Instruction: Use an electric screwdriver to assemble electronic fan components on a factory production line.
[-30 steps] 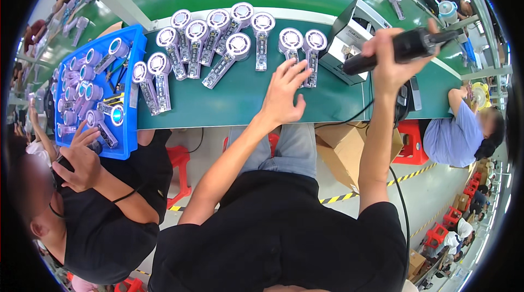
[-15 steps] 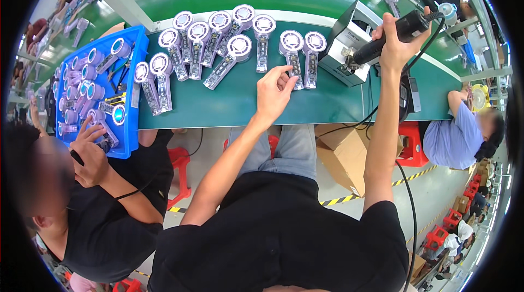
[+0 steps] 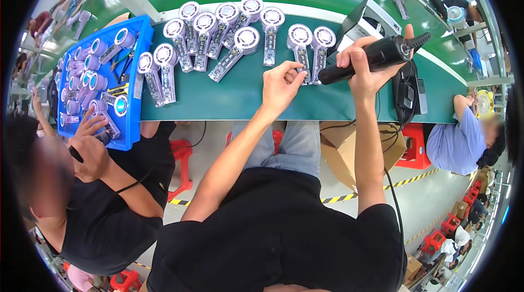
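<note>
Left hand (image 3: 281, 85): grip pinched on the handle of a small white hand-fan unit (image 3: 300, 46), which lies flat on the green bench (image 3: 240, 93), round head toward 12 o'clock.

Right hand (image 3: 363, 65): grip clenched around a black electric screwdriver (image 3: 374, 57); its tip points toward 9 o'clock, close to the pinched fan unit's handle; cable end toward 3 o'clock.

Second fan unit (image 3: 322, 43): just beside the first, at 3 o'clock of it, parallel.

Row of similar fan units (image 3: 218, 35): toward 10 o'clock from the left hand, fanned out across the bench.

Blue tray (image 3: 134, 95): far toward 9 o'clock, loaded with more units; another person's hand (image 3: 90, 128) rests at its near edge.
</note>
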{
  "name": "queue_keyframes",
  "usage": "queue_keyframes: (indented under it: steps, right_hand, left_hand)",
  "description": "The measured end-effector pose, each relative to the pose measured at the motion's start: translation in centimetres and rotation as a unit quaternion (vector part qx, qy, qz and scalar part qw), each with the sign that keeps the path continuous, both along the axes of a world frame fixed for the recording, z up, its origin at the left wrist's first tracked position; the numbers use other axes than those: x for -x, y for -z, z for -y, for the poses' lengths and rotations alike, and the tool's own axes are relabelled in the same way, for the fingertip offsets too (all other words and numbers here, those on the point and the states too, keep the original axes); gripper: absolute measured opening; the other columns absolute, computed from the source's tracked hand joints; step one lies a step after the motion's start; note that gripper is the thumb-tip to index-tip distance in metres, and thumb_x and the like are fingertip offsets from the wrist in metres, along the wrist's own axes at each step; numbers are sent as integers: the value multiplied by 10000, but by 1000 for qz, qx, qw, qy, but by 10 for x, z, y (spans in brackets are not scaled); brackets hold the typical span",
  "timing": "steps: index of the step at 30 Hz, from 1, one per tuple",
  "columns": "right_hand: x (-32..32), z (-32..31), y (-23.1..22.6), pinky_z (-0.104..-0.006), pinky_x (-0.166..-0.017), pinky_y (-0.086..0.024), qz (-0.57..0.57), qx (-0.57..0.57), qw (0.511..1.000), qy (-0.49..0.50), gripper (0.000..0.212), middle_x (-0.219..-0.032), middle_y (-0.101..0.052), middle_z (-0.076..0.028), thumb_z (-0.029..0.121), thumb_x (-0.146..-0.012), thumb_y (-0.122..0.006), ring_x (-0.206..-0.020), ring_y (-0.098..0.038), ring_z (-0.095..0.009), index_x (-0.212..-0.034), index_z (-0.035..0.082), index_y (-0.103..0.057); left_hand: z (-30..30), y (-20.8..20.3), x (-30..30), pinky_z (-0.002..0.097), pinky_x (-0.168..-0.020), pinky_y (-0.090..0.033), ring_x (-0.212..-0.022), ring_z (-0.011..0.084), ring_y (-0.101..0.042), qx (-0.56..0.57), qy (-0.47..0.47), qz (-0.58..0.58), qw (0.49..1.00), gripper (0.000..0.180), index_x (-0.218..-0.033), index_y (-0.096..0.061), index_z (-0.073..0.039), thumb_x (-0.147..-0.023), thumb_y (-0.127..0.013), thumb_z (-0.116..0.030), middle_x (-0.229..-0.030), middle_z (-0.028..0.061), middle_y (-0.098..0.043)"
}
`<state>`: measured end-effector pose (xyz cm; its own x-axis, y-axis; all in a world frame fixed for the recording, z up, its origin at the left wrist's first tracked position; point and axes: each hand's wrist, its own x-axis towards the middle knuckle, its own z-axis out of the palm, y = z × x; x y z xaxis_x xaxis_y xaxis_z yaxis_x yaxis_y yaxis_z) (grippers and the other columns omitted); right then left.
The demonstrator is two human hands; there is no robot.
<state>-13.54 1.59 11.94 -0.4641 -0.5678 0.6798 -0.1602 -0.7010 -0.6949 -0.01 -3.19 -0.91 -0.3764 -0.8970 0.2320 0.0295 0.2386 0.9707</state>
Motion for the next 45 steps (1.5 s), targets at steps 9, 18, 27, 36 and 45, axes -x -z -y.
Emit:
queue_keyframes:
  steps: [9,18,27,36,45]
  right_hand:
    - [-7,1,10,-278,-545,-523,-8,-25,1000,7,958,-720,-633,-101,-37,-791,-770,-544,-589,-145,-1500,102,-141]
    - [-4,-7,22,-339,-519,-506,-100,-58,993,-18,875,-770,-554,-99,57,-947,-657,-533,-528,-150,-1523,223,-20]
    - [3,-3,39,-308,-512,-524,17,-8,993,-116,940,-741,-623,-136,67,-857,-747,-539,-595,-185,-1490,133,-54]
    - [4,-15,61,-320,-557,-551,-87,-9,988,-127,865,-736,-629,-107,182,-831,-818,-585,-624,-196,-1374,132,-146]
    - [-6,-15,41,-319,-521,-474,-14,-65,991,-115,598,-678,-529,-65,509,-821,-810,-544,-533,-167,-981,6,-529]
  left_hand:
    - [-2,-1,0,222,-502,-435,-523,35,-538,-8,3,-11,1000,144,-963,-712,9,-831,-765,-14,-629,12,-631]
    - [-1,-3,-1,194,-533,-460,-574,20,-575,5,11,11,1000,138,-983,-717,14,-857,-760,-21,-659,11,-667]
    - [0,-1,-3,198,-525,-449,-563,14,-551,15,8,14,1000,126,-972,-725,8,-855,-759,-22,-645,-1,-653]
    - [0,-2,-4,204,-515,-439,-553,16,-533,33,12,27,999,146,-995,-751,-1,-852,-761,-22,-646,5,-646]
    - [1,-2,-3,211,-539,-471,-573,36,-573,46,8,28,999,141,-995,-752,-3,-857,-762,-33,-692,29,-672]
